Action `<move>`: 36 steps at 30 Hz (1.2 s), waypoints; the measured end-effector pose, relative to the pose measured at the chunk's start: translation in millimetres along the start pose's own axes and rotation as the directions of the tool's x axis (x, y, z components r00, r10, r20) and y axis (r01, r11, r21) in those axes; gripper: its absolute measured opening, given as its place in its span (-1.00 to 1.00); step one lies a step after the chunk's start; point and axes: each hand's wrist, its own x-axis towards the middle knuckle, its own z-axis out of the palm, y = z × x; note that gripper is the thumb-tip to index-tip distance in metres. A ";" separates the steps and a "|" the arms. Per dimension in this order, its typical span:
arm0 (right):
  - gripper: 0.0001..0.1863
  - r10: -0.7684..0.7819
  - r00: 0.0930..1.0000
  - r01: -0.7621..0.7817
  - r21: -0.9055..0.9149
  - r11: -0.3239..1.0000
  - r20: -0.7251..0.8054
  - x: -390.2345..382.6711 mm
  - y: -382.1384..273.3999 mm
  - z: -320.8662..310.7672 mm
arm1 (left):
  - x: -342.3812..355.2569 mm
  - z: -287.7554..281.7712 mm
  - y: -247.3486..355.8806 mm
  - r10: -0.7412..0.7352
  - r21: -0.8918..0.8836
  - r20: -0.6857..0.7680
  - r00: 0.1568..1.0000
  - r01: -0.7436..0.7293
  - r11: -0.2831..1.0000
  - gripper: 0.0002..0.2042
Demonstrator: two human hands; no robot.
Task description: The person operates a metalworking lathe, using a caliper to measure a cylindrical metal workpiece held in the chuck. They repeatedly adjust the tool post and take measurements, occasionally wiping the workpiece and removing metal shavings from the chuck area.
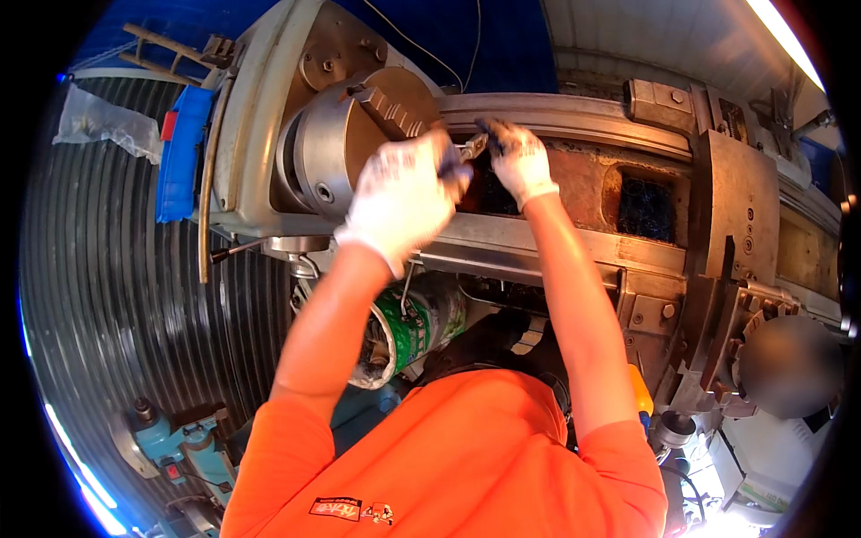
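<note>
Both my hands wear white gloves with dark fingertips and are raised in front of the lathe chuck (327,152). My left hand (404,193) is nearest the chuck's face and jaw (392,112); its fingers are curled closed and blurred, and whatever they hold is hidden. My right hand (518,160) is just to the right, over the lathe bed, with its fingers pinched at a small shiny metal piece (473,146). That piece lies between the two hands; its exact kind is too small to make out.
The lathe bed rails (574,121) run right to a carriage (740,206). A blue plastic bin (184,157) hangs at the headstock's left. Below stands a green-and-white bucket (408,332). A teal machine (193,453) is at lower left, beside corrugated sheeting (117,296).
</note>
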 end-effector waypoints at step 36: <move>-0.55 -0.330 0.937 0.344 -0.138 0.929 0.112 55.0 -25.7 -73.5 | -76.9 123.6 -18.2 -0.219 -0.802 0.046 0.975 0.166 0.574 -0.83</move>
